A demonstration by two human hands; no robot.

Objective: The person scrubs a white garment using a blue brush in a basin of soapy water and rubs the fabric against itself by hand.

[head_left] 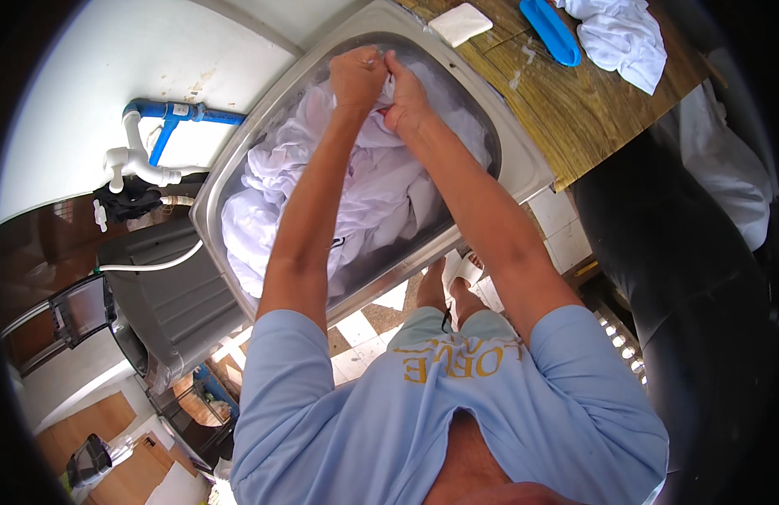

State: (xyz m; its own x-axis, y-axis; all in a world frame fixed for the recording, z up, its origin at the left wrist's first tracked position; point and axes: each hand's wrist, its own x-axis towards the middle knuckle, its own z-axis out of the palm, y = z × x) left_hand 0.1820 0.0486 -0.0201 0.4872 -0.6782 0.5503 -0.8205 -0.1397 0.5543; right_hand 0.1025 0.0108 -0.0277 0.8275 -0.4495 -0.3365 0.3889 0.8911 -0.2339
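A stainless steel sink is filled with wet white laundry and some water. Both arms reach over it to its far end. My left hand is closed in a fist on a bunched white cloth. Right beside it, my right hand is closed round the same cloth, its thumb pointing up. A bit of the white cloth shows between the two hands; the rest of it merges with the heap below, and I cannot make out what kind of garment it is.
A wooden counter adjoins the sink's right side, bearing a blue brush-shaped object, a white block and a white cloth. Left are a white tap, blue pipe and grey plastic appliance. White fabric hangs far right.
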